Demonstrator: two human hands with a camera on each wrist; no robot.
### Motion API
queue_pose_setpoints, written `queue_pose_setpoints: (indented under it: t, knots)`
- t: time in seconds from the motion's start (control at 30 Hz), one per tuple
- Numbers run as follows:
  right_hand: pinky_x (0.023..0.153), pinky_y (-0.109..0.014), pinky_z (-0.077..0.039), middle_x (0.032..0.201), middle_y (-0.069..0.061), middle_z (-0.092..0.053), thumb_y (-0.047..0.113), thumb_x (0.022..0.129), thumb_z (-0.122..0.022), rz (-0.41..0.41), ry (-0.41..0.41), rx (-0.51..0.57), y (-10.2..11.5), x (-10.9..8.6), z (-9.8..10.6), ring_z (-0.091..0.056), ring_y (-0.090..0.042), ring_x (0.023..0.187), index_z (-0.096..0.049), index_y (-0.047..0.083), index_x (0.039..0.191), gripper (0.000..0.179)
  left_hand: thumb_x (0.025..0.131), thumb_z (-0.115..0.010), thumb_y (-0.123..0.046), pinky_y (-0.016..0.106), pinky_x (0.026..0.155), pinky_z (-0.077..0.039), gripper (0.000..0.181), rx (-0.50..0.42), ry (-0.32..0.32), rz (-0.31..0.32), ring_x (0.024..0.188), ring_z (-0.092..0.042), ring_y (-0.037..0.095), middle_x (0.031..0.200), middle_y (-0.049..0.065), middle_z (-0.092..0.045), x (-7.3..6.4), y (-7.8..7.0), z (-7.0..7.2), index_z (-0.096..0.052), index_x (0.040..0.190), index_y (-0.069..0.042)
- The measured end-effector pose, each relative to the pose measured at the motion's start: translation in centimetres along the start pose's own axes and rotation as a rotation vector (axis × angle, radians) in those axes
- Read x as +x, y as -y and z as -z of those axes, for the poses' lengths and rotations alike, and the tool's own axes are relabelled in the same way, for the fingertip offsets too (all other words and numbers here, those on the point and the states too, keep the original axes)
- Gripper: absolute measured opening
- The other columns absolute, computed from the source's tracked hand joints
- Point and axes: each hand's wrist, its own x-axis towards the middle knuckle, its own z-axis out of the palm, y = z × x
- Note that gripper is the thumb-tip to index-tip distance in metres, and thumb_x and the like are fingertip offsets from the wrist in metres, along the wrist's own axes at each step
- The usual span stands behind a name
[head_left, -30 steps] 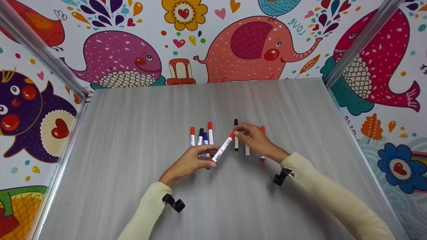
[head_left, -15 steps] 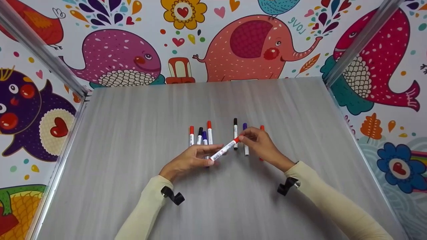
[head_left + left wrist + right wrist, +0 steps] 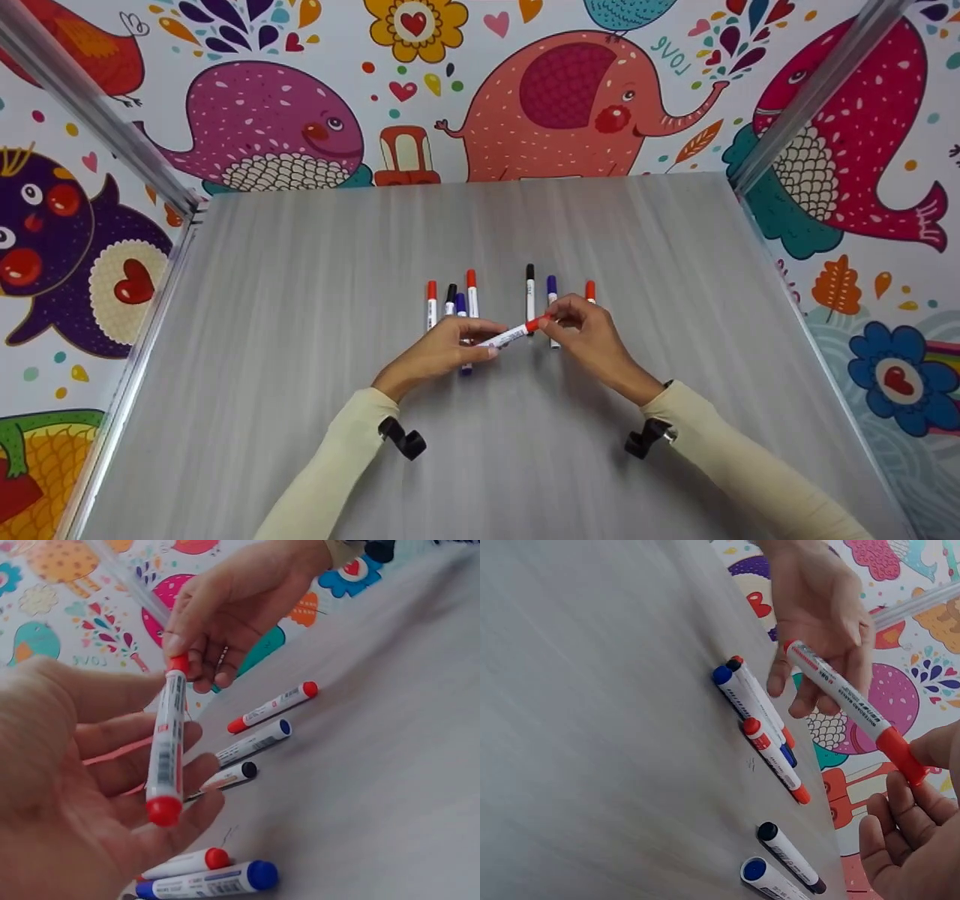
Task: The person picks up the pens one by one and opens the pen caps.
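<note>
A white whiteboard marker with a red cap [image 3: 511, 335] slants above the table between the two hands. My right hand [image 3: 596, 341] pinches its red cap between thumb and fingers, as the right wrist view shows with the cap [image 3: 900, 754]. My left hand [image 3: 431, 354] is spread around the other end, its fingers [image 3: 199, 772] loosely extended behind the barrel [image 3: 166, 735]. In the left wrist view the marker's red tail end [image 3: 163, 810] points toward the camera, in front of the left palm.
Beneath the left hand lie several markers, among them a red-capped marker [image 3: 432, 300] and a blue one [image 3: 466, 369]. Farther right lie a black-capped marker [image 3: 530, 289], a blue-capped marker [image 3: 552, 286] and a red-capped marker [image 3: 590, 289]. Patterned walls [image 3: 300, 127] border the grey table [image 3: 315, 262].
The held marker has swung to a flatter slant, its capped end moving right and toward the person with the right hand. The left hand has shifted slightly right, its thumb now overlapping the barrel.
</note>
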Motion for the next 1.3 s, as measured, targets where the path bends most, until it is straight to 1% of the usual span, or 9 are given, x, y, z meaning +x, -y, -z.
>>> queue_pose_setpoints:
  t: [0.17, 0.37, 0.5, 0.6, 0.73, 0.83, 0.97, 1.03, 1.3]
  knots:
    - [0.092, -0.034, -0.059, 0.103, 0.002, -0.075, 0.010, 0.099, -0.084, 0.041, -0.003, -0.041, 0.0, -0.4, -0.3, -0.072, -0.019, 0.096, -0.075, 0.006, 0.112, 0.016, 0.103, -0.076, -0.013, 0.041, 0.096, -0.060, 0.027, 0.133, -0.083, 0.020, 0.107, -0.071, 0.018, 0.117, 0.001, -0.079, 0.3, -0.9, -0.9, -0.080, 0.130, -0.011]
    - [0.094, -0.046, -0.060, 0.107, 0.005, -0.075, 0.010, 0.098, -0.085, 0.076, 0.021, -0.065, -0.2, -0.8, -0.5, -0.070, -0.018, 0.100, -0.074, 0.010, 0.114, 0.019, 0.103, -0.077, -0.011, 0.039, 0.090, -0.062, 0.018, 0.256, -0.157, 0.000, 0.099, -0.070, 0.016, 0.108, -0.001, -0.078, 0.5, -1.5, -1.7, -0.081, 0.121, -0.012]
    - [0.095, -0.053, -0.059, 0.107, 0.007, -0.074, 0.010, 0.098, -0.085, 0.102, 0.035, -0.096, -0.5, -1.0, -0.7, -0.070, -0.017, 0.102, -0.073, 0.011, 0.114, 0.020, 0.102, -0.080, -0.009, 0.037, 0.087, -0.062, 0.018, 0.347, -0.180, -0.034, 0.093, -0.069, 0.017, 0.105, 0.000, -0.079, 0.5, -1.7, -2.2, -0.081, 0.120, -0.010]
    - [0.095, -0.054, -0.059, 0.107, 0.008, -0.073, 0.010, 0.098, -0.085, 0.129, 0.043, -0.124, -0.7, -1.0, -0.8, -0.069, -0.016, 0.102, -0.073, 0.011, 0.114, 0.020, 0.101, -0.082, -0.009, 0.037, 0.084, -0.062, 0.019, 0.422, -0.191, -0.068, 0.091, -0.069, 0.017, 0.105, 0.002, -0.080, 0.6, -1.8, -2.5, -0.082, 0.120, -0.008]
    - [0.094, -0.054, -0.060, 0.108, 0.007, -0.074, 0.007, 0.097, -0.086, 0.172, 0.049, -0.156, -1.0, -1.0, -0.9, -0.069, -0.017, 0.101, -0.073, 0.009, 0.115, 0.022, 0.100, -0.082, -0.010, 0.039, 0.086, -0.062, 0.021, 0.530, -0.207, -0.114, 0.094, -0.072, 0.017, 0.110, 0.006, -0.081, 0.6, -1.8, -2.8, -0.082, 0.120, -0.005]
    - [0.092, -0.052, -0.060, 0.109, 0.003, -0.075, 0.002, 0.095, -0.086, 0.213, 0.049, -0.176, -1.3, -1.1, -0.9, -0.070, -0.023, 0.099, -0.073, 0.004, 0.116, 0.025, 0.099, -0.083, -0.009, 0.041, 0.088, -0.063, 0.020, 0.591, -0.223, -0.152, 0.096, -0.074, 0.020, 0.112, 0.008, -0.081, 0.7, -1.8, -2.9, -0.082, 0.118, -0.003]
    - [0.089, -0.052, -0.059, 0.110, -0.003, -0.075, 0.001, 0.095, -0.085, 0.268, 0.054, -0.205, -1.7, -1.0, -1.0, -0.070, -0.032, 0.098, -0.072, 0.002, 0.117, 0.026, 0.099, -0.083, -0.007, 0.043, 0.089, -0.063, 0.018, 0.614, -0.236, -0.170, 0.098, -0.075, 0.022, 0.111, 0.010, -0.081, 0.7, -1.6, -3.0, -0.083, 0.116, -0.002]
    - [0.089, -0.052, -0.059, 0.110, -0.005, -0.074, 0.002, 0.096, -0.085, 0.284, 0.068, -0.213, -1.9, -0.9, -0.9, -0.069, -0.033, 0.099, -0.072, 0.001, 0.117, 0.025, 0.099, -0.083, -0.006, 0.043, 0.090, -0.063, 0.018, 0.611, -0.235, -0.168, 0.098, -0.075, 0.022, 0.110, 0.010, -0.081, 0.8, -1.4, -3.0, -0.083, 0.116, -0.002]
    - [0.090, -0.051, -0.061, 0.113, 0.001, -0.073, 0.003, 0.098, -0.083, 0.275, 0.199, -0.222, -1.9, -0.6, -0.8, -0.069, -0.019, 0.102, -0.074, 0.010, 0.120, 0.024, 0.098, -0.083, -0.004, 0.043, 0.086, -0.062, 0.015, 0.612, -0.237, -0.181, 0.096, -0.074, 0.022, 0.104, 0.009, -0.081, 0.9, -0.6, -3.1, -0.084, 0.112, -0.002]
